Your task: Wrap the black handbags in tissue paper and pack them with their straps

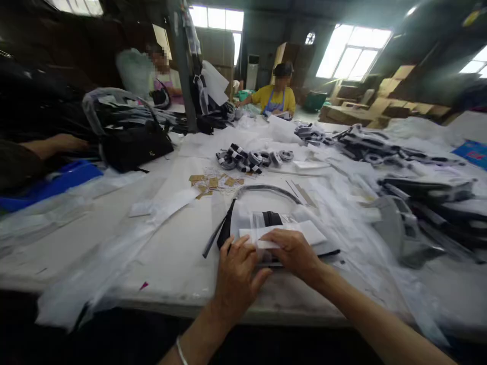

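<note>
A black handbag [225, 225] lies before me on the table, with white wrapping over most of it and its wrapped handle [262, 188] arching away from me. A folded piece of white paper [312, 232] lies across the bag. My right hand [297, 256] is closed, pinching the paper near its middle. On the bag's near left side rests my left hand [236, 271], thumb apart from the fingers and fingertips at the paper's left end. Just beyond the paper shows a black banded piece [272, 218] under clear plastic. The palms hide the bag's near edge.
Rolled grey-and-black straps [247, 158] and brown tags [213, 181] lie beyond the bag. Plastic sheets [125, 253] spread at left; dark bags [437, 208] pile at right. A finished-looking black handbag [137, 144] stands back left. A co-worker's hand [63, 144] is at far left; other people sit across.
</note>
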Demonstrator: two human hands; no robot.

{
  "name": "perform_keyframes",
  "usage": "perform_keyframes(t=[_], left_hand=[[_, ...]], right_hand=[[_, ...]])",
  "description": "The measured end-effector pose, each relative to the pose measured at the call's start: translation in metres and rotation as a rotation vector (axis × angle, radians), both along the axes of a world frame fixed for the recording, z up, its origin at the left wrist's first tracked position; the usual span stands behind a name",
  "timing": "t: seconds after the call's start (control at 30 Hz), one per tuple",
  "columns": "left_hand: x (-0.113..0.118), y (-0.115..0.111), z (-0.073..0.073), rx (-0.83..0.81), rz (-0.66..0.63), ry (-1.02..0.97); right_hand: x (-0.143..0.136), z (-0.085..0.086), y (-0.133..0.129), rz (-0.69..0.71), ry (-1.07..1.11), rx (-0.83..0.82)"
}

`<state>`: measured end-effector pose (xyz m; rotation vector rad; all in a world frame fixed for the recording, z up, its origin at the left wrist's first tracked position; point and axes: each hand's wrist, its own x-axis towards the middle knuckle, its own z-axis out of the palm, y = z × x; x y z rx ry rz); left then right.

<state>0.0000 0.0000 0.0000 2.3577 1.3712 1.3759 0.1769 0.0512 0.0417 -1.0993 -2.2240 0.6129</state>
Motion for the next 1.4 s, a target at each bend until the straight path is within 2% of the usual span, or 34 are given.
perform_keyframes(t=[0.2,0.4,0.6,0.7,0.9,1.07,1.17,1.23,1.3,1.33,1.4], left_hand=[[0.013,0.004,-0.010,-0.050,0.144,-0.071],[0.021,0.010,-0.008,-0.044,0.286,-0.046],[0.022,0.012,-0.013,-0.017,0.339,-0.004],[0.019,0.011,-0.010,-0.023,0.325,0.101],[0.024,0.007,0.005,0.102,0.247,0.395],[0.031,0.001,0.000,0.038,0.199,0.507],[0.033,-0.001,-0.002,0.010,0.214,0.527],[0.033,-0.002,-0.002,0.019,0.231,0.536],[0.034,-0.002,-0.003,0.037,0.245,0.552],[0.034,-0.001,-0.004,0.047,0.249,0.563],[0.033,-0.001,-0.008,0.075,0.251,0.582]], right_hand=[[-0.011,0.012,0.034,-0.014,-0.143,-0.133],[-0.009,0.003,0.053,-0.103,-0.138,-0.268],[-0.010,-0.005,0.059,-0.201,-0.140,-0.331],[-0.012,-0.007,0.060,-0.237,-0.184,-0.318],[-0.010,-0.011,0.061,-0.212,-0.219,-0.296],[-0.015,-0.011,0.063,-0.278,-0.259,-0.316],[-0.018,-0.001,0.061,-0.332,-0.253,-0.306],[-0.011,0.011,0.056,-0.303,-0.127,-0.246],[0.013,0.027,0.047,-0.288,0.070,-0.135],[0.032,0.036,0.041,-0.314,0.153,-0.069],[0.086,0.052,0.030,-0.456,0.229,0.051]])
